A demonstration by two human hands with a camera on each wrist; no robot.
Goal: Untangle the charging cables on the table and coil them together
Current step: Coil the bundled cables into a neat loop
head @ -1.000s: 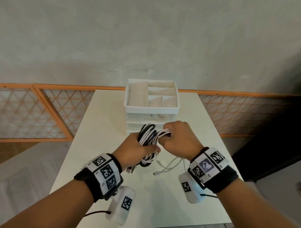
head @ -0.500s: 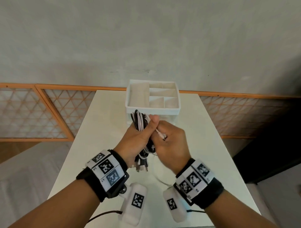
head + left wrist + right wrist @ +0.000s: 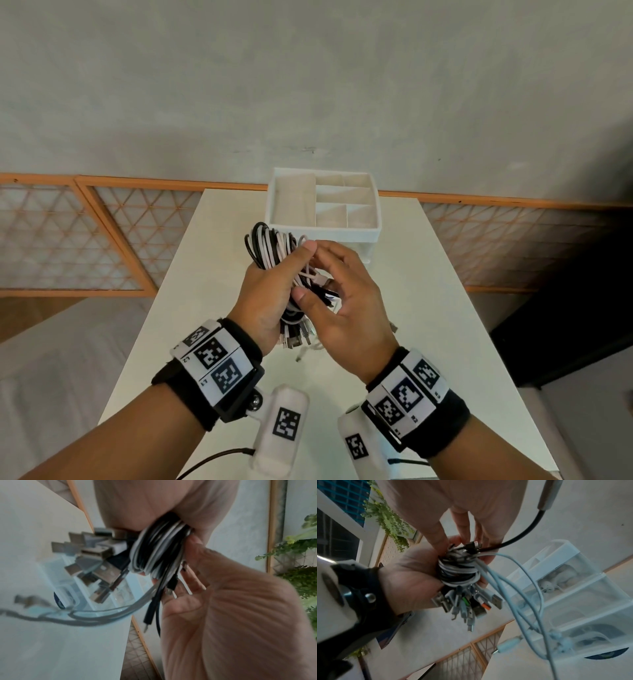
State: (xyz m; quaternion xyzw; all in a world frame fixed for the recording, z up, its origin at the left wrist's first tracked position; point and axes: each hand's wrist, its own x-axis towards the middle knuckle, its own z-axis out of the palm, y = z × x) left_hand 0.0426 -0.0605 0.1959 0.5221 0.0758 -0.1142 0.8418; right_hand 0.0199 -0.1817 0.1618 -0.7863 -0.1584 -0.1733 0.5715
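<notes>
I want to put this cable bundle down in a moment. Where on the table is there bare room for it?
The table is bare left of the left hand, and on its right side beyond the right hand. It is crowded at the far middle, where the organiser stands, and under the bundle, where loose ends hang.

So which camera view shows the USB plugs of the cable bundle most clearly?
The right wrist view: the USB plugs fan out below the left hand, colours visible. The left wrist view shows them blurred; the head view, small and half hidden.
</notes>
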